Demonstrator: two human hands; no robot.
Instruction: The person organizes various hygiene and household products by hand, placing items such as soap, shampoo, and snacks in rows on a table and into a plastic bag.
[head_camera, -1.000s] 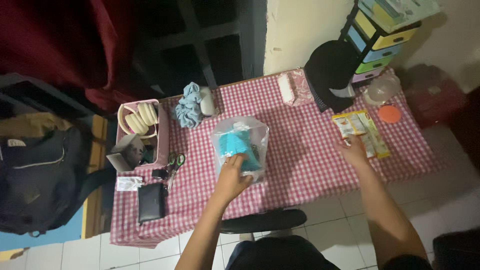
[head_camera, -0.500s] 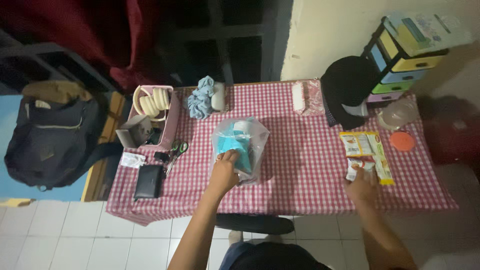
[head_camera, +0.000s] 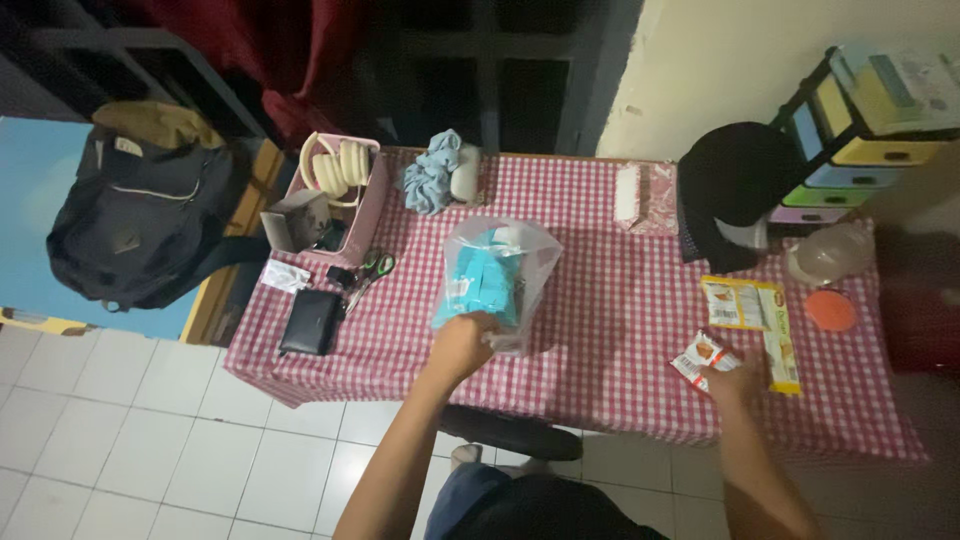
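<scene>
pinched in my right hand (head_camera: 738, 375), a small red-and-white sachet (head_camera: 700, 357) has come off the yellow packets (head_camera: 752, 312), now at its one o'clock. my left hand (head_camera: 462, 344) still grips the clear bag (head_camera: 498, 282), mid-table.

Tabletop (head_camera: 600, 330): covered by a red-and-white checked cloth.
Left end: a pink basket (head_camera: 362, 205), scissors (head_camera: 372, 272) and a black wallet (head_camera: 311, 322) are noted.
Back edge: a blue scrunchie (head_camera: 430, 180) is laid.
Centre: a clear plastic bag (head_camera: 497, 280) with teal contents is stood.
Right end: yellow sachets (head_camera: 760, 315), a small red-and-white packet (head_camera: 698, 358), an orange lid (head_camera: 831, 310) and a black cap (head_camera: 735, 190) are recorded.
</scene>
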